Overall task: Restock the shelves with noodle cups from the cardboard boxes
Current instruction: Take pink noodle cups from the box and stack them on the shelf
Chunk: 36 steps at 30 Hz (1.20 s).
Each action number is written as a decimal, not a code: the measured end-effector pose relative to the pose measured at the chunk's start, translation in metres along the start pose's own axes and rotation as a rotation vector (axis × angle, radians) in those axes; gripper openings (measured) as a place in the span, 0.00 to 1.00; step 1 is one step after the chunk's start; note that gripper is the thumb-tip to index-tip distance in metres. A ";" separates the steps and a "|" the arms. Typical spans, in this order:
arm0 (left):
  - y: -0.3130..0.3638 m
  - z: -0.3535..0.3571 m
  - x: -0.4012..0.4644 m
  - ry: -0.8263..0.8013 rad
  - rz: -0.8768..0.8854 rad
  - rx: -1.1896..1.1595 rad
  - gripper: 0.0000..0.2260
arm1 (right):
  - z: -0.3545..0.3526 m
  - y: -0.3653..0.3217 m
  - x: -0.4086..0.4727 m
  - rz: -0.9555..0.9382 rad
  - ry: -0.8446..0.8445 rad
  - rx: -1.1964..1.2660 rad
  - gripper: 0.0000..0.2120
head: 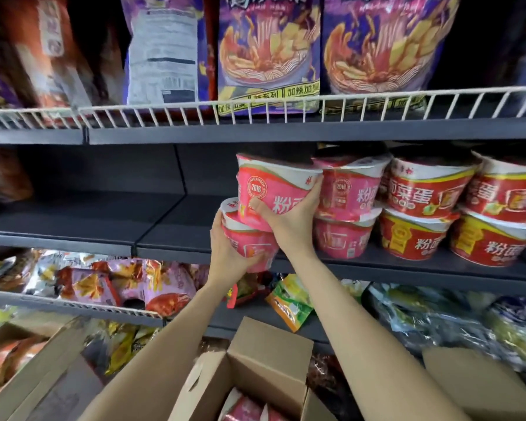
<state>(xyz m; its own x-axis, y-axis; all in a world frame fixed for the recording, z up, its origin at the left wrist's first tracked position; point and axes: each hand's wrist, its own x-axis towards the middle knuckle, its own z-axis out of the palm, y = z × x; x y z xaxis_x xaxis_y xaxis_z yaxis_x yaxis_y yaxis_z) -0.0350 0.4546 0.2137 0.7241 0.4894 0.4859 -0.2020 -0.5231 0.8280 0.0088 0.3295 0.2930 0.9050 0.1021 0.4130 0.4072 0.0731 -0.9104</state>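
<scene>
pink cups [274, 192] gripped, arms raised

Glossy film-wrapped noodle cups [278, 194]; matt cardboard box [268, 357]; matt metal shelf [104, 220].

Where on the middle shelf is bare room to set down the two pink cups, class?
Free: the dark middle shelf left of the stacked pink cups, reaching to the frame's left edge. Crowded: its right end, filled by those and the red cups.
</scene>
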 end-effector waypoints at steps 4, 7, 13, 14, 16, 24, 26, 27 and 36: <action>-0.023 0.026 0.033 -0.077 -0.026 -0.086 0.51 | 0.012 0.021 0.028 -0.071 -0.006 -0.325 0.60; -0.030 0.049 0.057 -0.103 -0.110 -0.054 0.44 | 0.019 0.032 0.034 -0.137 0.038 -0.684 0.53; -0.038 0.077 0.106 -0.081 -0.147 0.335 0.30 | 0.022 0.079 0.047 -0.758 0.069 -1.029 0.31; -0.042 0.077 0.112 -0.102 -0.128 0.338 0.28 | 0.021 0.084 0.052 -0.810 -0.007 -1.087 0.28; -0.050 0.073 0.117 -0.148 -0.083 0.260 0.25 | 0.022 0.090 0.065 -0.820 -0.106 -1.219 0.19; -0.065 0.058 0.127 -0.410 -0.028 0.402 0.36 | 0.025 0.100 0.101 -0.435 -0.243 -1.448 0.29; -0.065 0.064 0.132 -0.448 -0.068 0.379 0.36 | 0.032 0.107 0.107 -0.415 -0.227 -1.452 0.27; -0.064 0.067 0.135 -0.464 -0.087 0.368 0.36 | 0.035 0.108 0.109 -0.415 -0.188 -1.455 0.26; -0.048 0.046 0.107 -0.382 0.012 0.232 0.24 | 0.019 0.123 0.049 -0.629 -0.249 -1.096 0.24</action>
<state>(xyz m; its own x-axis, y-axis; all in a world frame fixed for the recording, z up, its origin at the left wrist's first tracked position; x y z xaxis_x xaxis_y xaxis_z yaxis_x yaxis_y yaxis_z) 0.0820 0.5000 0.2129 0.9231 0.2126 0.3203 -0.0896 -0.6912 0.7170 0.1006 0.3626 0.2014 0.5226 0.5376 0.6617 0.7485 -0.6609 -0.0542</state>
